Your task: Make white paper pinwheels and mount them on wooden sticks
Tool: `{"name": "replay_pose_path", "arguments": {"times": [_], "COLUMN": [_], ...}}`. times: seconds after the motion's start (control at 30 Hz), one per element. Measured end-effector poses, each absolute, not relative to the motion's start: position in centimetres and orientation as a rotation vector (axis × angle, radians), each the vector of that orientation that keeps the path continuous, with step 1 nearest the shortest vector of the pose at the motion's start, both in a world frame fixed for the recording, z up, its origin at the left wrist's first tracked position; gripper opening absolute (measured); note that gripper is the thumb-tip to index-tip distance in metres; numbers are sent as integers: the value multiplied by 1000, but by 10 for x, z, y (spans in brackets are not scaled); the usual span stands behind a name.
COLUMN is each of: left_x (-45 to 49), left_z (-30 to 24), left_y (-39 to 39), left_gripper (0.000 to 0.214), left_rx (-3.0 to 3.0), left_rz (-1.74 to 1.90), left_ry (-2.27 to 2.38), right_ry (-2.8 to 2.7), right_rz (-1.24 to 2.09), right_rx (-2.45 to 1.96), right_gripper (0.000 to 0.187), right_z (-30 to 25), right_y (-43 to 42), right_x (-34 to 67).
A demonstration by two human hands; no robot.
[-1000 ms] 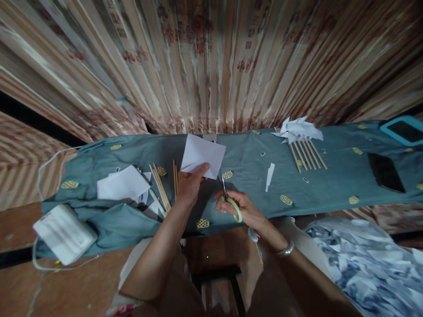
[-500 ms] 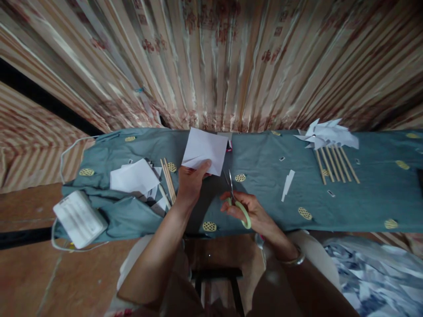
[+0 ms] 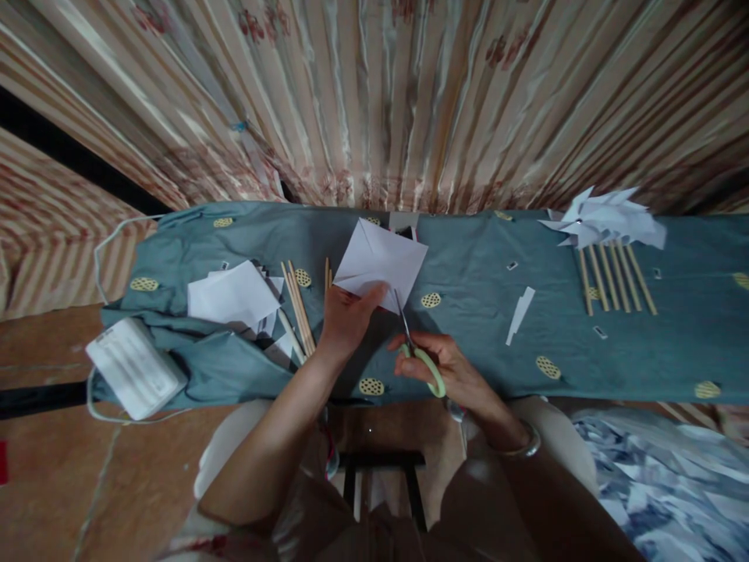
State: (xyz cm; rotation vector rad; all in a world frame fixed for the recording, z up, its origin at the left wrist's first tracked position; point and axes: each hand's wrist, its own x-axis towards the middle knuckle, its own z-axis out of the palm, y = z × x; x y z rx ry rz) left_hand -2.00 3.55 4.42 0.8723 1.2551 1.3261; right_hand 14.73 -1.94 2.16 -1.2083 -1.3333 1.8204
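A square sheet of white paper (image 3: 386,254) with crease lines is pinched in my left hand (image 3: 349,316), thumb on top near its lower edge. My right hand (image 3: 441,363) grips a pair of scissors (image 3: 431,373) with light green handles. The scissor blades reach the lower corner of the sheet; whether they have cut into it I cannot tell. Left of my left hand lie several wooden sticks (image 3: 298,304) and a pile of white paper sheets (image 3: 231,297).
Paper pinwheels on sticks (image 3: 617,222) lie at the right. A narrow paper strip (image 3: 520,316) rests on the green cloth (image 3: 468,336). A white box-shaped device (image 3: 137,368) with a cable sits at the left edge. A pleated curtain (image 3: 363,109) hangs behind the table.
The sheet has turned and shifted right, towards the scissors. The scissor blades have closed together somewhat and now meet the sheet's lower corner. The view has shifted slightly.
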Motion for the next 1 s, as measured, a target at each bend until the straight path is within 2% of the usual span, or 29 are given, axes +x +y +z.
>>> {"name": "replay_pose_path", "arguments": {"times": [0.17, 0.47, 1.0], "left_x": [-19, -20, -20], "left_z": [42, 34, 39], "left_y": [37, 37, 38], "left_gripper": [13, 18, 13], "left_rx": [881, 900, 850], "left_rz": [1314, 1319, 1326], "left_ry": [1283, 1251, 1202], "right_ry": [-1306, -1276, -1215], "right_rz": [1842, 1854, 1873], "right_rx": [-1194, -1183, -1222], "right_gripper": [49, 31, 35], "right_z": [21, 24, 22], "right_y": [-19, -17, -17], "right_x": [148, 148, 145]}}
